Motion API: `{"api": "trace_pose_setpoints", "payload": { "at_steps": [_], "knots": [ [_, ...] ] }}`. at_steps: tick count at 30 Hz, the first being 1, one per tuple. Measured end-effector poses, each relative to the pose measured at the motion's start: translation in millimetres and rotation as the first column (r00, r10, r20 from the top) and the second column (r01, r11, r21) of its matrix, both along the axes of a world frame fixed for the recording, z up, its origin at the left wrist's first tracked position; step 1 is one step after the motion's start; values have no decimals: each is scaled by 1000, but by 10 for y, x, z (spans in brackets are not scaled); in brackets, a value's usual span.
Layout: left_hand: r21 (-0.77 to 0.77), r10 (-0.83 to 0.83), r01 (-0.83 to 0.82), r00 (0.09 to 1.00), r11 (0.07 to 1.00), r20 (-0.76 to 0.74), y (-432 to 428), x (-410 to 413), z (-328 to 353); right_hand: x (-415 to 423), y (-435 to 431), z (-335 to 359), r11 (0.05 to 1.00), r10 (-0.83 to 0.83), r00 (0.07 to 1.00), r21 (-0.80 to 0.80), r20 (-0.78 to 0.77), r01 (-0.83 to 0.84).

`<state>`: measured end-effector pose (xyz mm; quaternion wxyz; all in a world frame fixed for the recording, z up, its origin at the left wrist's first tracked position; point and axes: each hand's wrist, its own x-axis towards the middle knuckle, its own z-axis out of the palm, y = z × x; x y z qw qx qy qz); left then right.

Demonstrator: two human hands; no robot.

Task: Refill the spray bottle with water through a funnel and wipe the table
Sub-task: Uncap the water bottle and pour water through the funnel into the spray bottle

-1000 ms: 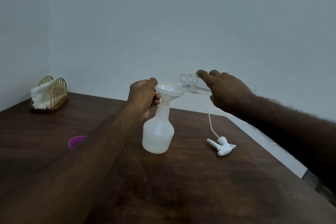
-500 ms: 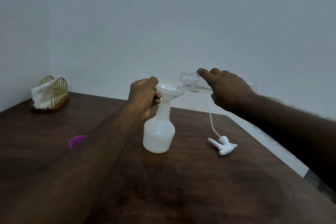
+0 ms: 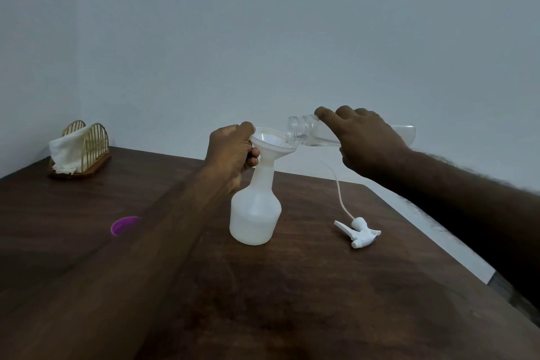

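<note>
Pour step under way. Spray bottle (image 3: 255, 213) is standing upright near the middle of the table (image 3: 292, 301), head off, with the funnel (image 3: 273, 145) sitting in its neck.

Left hand (image 3: 232, 149) is gripping where funnel meets neck, thumb lying over the rim and fingers curled round below. It is probably bracing, since the funnel makes a light bottle top-heavy.

Right hand (image 3: 365, 137) is grasping the clear bottle (image 3: 301, 128) from above, fingers wrapped over its body. It is tipping the bottle close to level, mouth just over the right edge of the funnel's bowl. The shallow tilt is likely throttling the flow so the bowl is not overflowing. A little water is showing along the clear bottle's lower side; the stream itself is too faint to confirm. The fill level in the spray bottle is uncertain.

Trigger head (image 3: 358, 232) is lying on its side to the right, apart from the spray bottle, its tube (image 3: 340, 196) curving toward the far edge. It seems parked within reach for refitting. Purple cap (image 3: 124, 225) is lying to the left, partly hidden by the left forearm. Cloth (image 3: 65, 149) is waiting in the wire holder (image 3: 93, 137) at the far left corner; wiping not yet begun.
</note>
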<state>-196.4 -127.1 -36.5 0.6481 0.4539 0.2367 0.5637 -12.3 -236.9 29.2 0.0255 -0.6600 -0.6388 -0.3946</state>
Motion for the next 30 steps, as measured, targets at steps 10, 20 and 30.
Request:
{"api": "trace_pose_setpoints", "payload": {
  "at_steps": [10,20,30],
  "knots": [
    [-6,-4,4,1000,1000,6,6,5,1,14,-14,-3,1000,-2,999,17,51,2],
    [-4,5,-5,1000,1000,-7,-7,4,0,-130,20,38,998,-26,986,54,167,17],
    [-14,0,0,1000,1000,-4,-14,-11,0,-146,55,63,996,-16,938,93,346,-17]
  ]
}}
